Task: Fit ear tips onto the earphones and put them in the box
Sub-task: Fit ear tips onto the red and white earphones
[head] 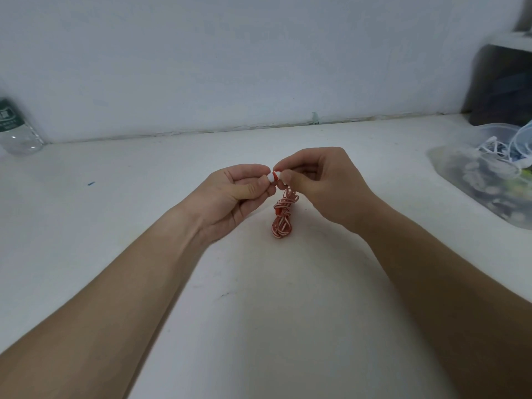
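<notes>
The left hand (241, 194) is pinching a small white rounded ear tip (270, 178) against the red earbud (276, 175) that the right hand (322, 182) is pinching, their axis running hand to hand. The coiled red-and-white cable (283, 217) is dangling below the right hand.

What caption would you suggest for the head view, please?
Left hand and right hand fit a white ear tip onto a red earphone, cable bundle below.

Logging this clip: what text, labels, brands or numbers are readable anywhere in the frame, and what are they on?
On the plastic bottle, the green label: white characters, too blurred to read.
On the earphone, ear tip, coiled cable and clear box: no print visible.
Nothing else in view carries legible text.
</notes>
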Tool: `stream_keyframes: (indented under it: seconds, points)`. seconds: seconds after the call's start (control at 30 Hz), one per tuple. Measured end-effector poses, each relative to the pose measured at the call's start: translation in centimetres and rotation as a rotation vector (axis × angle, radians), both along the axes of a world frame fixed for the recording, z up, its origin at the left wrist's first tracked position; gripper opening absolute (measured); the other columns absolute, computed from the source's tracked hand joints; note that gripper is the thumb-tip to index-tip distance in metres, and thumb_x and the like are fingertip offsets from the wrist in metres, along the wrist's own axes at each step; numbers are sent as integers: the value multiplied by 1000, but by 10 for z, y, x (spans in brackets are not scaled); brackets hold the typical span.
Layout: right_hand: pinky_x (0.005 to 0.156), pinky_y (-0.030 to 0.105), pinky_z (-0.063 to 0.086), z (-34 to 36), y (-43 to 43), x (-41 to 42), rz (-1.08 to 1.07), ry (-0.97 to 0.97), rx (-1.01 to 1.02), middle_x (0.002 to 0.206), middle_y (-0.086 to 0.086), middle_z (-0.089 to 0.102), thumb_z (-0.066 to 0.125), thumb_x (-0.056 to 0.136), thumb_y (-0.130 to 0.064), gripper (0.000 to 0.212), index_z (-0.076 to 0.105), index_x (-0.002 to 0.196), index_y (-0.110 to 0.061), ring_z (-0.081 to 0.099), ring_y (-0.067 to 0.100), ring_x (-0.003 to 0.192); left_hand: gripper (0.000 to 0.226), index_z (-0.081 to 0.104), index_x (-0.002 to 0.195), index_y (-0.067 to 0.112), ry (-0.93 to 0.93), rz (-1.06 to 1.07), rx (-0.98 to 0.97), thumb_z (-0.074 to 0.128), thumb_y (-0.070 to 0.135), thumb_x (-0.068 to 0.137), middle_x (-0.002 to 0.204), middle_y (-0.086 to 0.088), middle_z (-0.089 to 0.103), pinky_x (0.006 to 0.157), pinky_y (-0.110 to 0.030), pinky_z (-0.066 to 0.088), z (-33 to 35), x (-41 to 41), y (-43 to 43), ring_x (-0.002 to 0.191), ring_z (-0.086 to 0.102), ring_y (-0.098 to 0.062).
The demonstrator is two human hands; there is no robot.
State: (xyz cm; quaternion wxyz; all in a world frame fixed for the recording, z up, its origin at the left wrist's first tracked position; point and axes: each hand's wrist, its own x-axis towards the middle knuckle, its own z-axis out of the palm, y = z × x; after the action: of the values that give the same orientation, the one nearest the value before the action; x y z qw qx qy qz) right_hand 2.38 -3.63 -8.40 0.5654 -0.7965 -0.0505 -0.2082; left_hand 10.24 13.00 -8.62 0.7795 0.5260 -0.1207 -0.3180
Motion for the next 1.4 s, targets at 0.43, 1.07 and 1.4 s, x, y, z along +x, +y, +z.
stream_keyframes:
  seconds: [0.43,1.07,1.4]
  points:
    - [69,14,51,5,-4,1,-82,-29,-363,74,-12,71,68,90,-7,12,75,94,-17,67,2,70,33,67,103,2,-13,-14,42,69,1,70,81,-7,75,64,-17,57,0,1,0,71,72,-13]
    - [69,27,56,-8,9,2,-135,-35,-17,77,0,75,68,92,-8,10,75,91,-15,71,16,73,15,73,83,6,28,25,-35,66,1,71,80,-9,75,67,-15,57,0,-1,-1,73,73,-13]
    - [75,38,60,-3,9,-1,-123,-38,32,77,2,76,70,90,-4,16,74,86,-19,73,24,77,26,68,98,3,27,29,-63,68,2,72,85,-9,75,70,-15,57,-3,-1,-1,78,73,-12]
